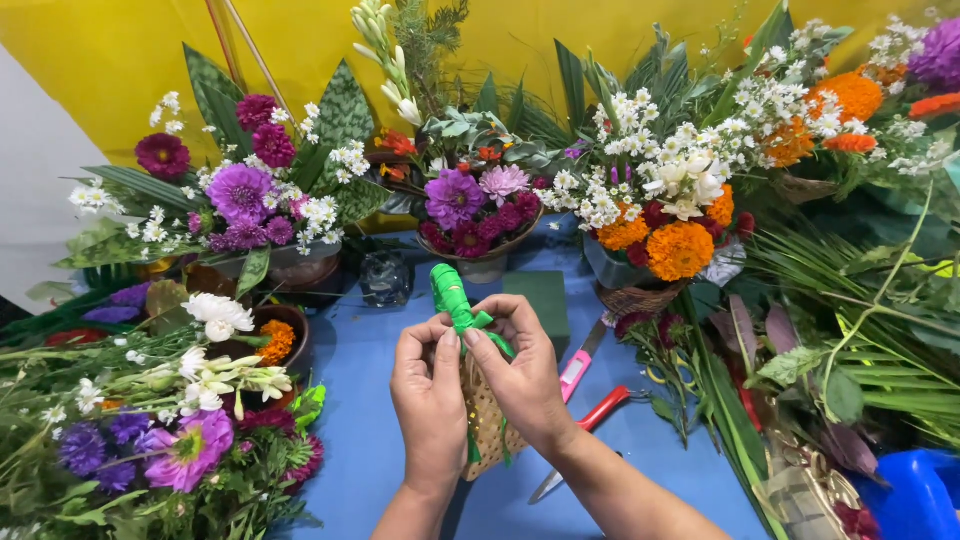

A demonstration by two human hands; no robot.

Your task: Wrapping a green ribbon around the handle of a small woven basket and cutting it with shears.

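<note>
Pinching a green ribbon (pixel 455 300) between thumbs and fingertips, the left hand (pixel 430 385) and right hand (pixel 520 375) sit close together over the blue table (pixel 370 400), both clamped on the ribbon where it is tied round the top of a small woven cone (pixel 487 425). The cone hangs between the palms, its tan lattice showing below the knuckles; the ribbon's rolled end stands up above the fingers.

Judging by its look, the ribbon is light, thin and a little slick, so it wants a firm pinch near the knot. The cone seems light and springy, likely to crush if squeezed; the bound neck looks like the safest place to grip it.

In the head view nothing readable shows, and no label or sign can be made out. A dark green foam block (pixel 540 300) lies flat just beyond the hands. A pink-handled knife (pixel 577 365) and red-handled scissors (pixel 595 415) lie to the right, near the right wrist. A blue tub (pixel 920 495) sits at the lower right corner. Baskets of purple flowers (pixel 475 205) and orange marigolds (pixel 678 245) ring the far edge against a yellow wall (pixel 120 50).
</note>
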